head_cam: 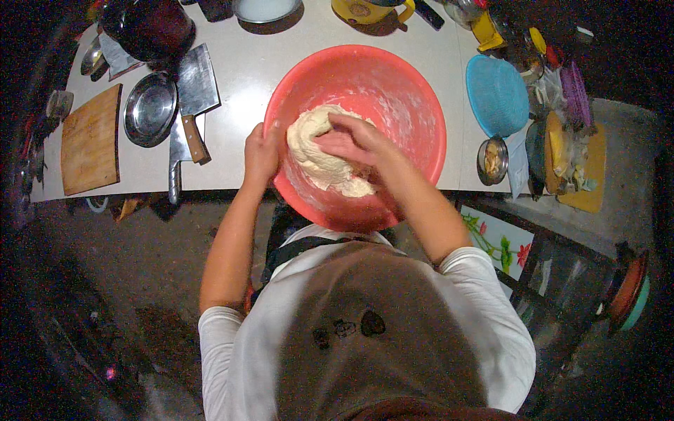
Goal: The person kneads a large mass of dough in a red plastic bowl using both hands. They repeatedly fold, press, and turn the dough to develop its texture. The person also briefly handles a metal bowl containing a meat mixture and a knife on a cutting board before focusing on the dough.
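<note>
A large red plastic basin point(421, 121) stands at the table's front edge and overhangs it towards my body. Inside lies a lump of pale dough point(316, 150), and floury smears coat the basin's inner wall. My left hand point(261, 152) grips the basin's left rim, thumb on the inner side and fingers outside. My right hand point(353, 139) is down in the basin against the dough, its fingers bent over the lump's upper right part. Some of the dough under that hand is hidden. The right hand's fingers look slightly blurred.
Left of the basin lie a cleaver point(197, 79), a wood-handled knife point(195, 139), a metal dish point(151, 108) and a wooden cutting board point(92, 139). To the right are a blue plastic basket point(497, 94) and a small metal bowl point(493, 160). A yellow mug point(363, 11) stands behind.
</note>
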{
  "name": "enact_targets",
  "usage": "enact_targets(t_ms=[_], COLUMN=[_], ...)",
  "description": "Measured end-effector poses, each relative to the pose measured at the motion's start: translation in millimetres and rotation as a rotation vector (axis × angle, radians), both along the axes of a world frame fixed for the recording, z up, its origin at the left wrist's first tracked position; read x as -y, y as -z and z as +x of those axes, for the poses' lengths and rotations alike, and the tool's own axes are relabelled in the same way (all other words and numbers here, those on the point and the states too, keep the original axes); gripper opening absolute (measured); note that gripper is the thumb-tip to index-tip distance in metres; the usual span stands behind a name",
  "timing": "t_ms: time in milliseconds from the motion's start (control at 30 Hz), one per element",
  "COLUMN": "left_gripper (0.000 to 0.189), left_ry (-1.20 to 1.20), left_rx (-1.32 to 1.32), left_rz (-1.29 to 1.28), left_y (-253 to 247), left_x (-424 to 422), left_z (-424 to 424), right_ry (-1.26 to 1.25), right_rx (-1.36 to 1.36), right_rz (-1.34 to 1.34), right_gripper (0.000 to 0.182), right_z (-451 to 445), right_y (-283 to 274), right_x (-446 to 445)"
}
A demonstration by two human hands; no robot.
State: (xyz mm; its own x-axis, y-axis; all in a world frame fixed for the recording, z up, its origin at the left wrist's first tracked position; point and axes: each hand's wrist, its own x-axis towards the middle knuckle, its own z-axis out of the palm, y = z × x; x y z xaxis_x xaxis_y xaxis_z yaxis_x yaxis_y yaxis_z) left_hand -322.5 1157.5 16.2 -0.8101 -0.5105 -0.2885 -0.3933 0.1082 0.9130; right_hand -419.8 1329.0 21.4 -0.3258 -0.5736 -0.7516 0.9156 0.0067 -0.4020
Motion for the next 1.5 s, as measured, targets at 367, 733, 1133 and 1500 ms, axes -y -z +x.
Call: enact_targets(t_ms=[367, 733, 1133, 1500], left_gripper=[0.034, 0.035, 0.036, 0.035], left_ry=[-0.003, -0.007, -0.129, 0.080], left_rx=[0.029, -0.015, 0.022, 0.033], left_rz=[0.045, 0.009, -0.117, -0.115], left_y=[1.0, 11.3, 13.9, 26.8], left_x=[-1.5, 1.9, -1.8, 3.8], left_z=[-0.3, 3.2, 5.3, 1.5], right_ry=[-0.712, -0.631, -1.173, -1.481], right_rx=[-2.050, -0.950, -1.761, -1.700], right_rz=[0.761, 0.392, 0.572, 0.697], right_gripper=[0.061, 0.042, 0.043, 0.026], right_z=[48.0, -77.3, 36.3, 72.4], right_y=[14.9, 26.5, 6.6, 21.2], right_x=[13.5, -17.3, 22.6, -62.0])
